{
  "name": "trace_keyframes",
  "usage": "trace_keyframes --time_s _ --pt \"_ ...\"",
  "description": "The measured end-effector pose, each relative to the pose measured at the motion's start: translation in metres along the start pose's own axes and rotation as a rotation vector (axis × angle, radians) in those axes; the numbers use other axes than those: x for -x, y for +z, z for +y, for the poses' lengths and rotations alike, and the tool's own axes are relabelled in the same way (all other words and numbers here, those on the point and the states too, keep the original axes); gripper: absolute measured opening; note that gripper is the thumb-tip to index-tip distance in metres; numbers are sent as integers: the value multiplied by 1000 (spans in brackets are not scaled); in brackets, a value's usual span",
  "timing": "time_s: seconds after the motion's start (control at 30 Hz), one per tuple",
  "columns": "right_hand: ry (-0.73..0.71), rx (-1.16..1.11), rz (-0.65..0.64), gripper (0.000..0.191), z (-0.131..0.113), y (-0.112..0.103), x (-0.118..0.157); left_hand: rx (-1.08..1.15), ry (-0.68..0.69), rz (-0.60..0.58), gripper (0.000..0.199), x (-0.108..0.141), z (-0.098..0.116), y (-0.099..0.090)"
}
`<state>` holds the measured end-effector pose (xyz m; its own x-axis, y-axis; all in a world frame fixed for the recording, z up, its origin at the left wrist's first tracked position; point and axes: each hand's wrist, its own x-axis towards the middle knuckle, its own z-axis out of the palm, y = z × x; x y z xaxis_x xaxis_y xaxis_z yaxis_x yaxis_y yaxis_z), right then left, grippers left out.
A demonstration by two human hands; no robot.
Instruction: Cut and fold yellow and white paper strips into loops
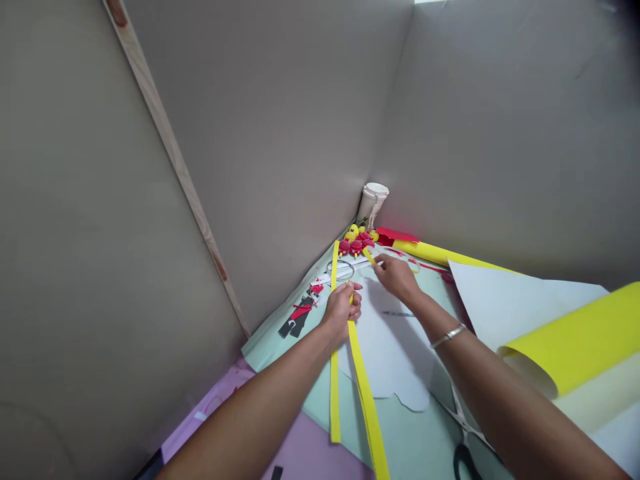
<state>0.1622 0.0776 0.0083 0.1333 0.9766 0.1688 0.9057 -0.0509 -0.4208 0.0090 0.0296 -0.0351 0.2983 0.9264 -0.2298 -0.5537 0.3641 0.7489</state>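
Note:
My left hand (345, 307) is closed around a long yellow paper strip (367, 400), whose lower end hangs toward me. A second yellow strip (335, 400) runs up the table beside and partly behind that hand. My right hand (397, 275), farther up and to the right, pinches a short yellow strip end (369, 256). I cannot tell whether this end belongs to the strip in my left hand. White paper (385, 367) with a wavy cut edge lies beneath both hands, with a thin pen or pencil (397, 314) on it. A thin grey ring (345, 261) lies just beyond my left hand.
Scissors (463, 423) rest open near my right forearm. Rolled yellow sheets (580, 340) and white paper (520, 303) cover the right side. Small red and yellow figures (356, 243) and a white lidded cup (373, 203) stand in the corner. Black and red scraps (299, 317) lie left. Grey walls (280, 133) enclose the table.

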Motion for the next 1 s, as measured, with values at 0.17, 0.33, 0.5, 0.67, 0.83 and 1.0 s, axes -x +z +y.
trace_keyframes --time_s 0.17,0.33,0.5,0.67,0.83,1.0 --pt "8 -147 -20 39 4 -54 47 -8 -18 -38 16 2 -2 1" --pt "129 -715 -200 51 -10 -63 111 -34 -85 -141 17 7 -5 8" --pt "211 -957 -348 44 -19 -26 153 -20 -133 -200 14 9 -7 13" --pt "338 -1068 -404 40 -17 -1 171 24 -170 -152 17 8 -3 13" --pt "352 -1026 -479 32 -16 8 179 64 -161 -123 20 8 3 15" --pt "337 -1007 -508 25 -17 10 181 47 -94 -78 15 10 4 15"
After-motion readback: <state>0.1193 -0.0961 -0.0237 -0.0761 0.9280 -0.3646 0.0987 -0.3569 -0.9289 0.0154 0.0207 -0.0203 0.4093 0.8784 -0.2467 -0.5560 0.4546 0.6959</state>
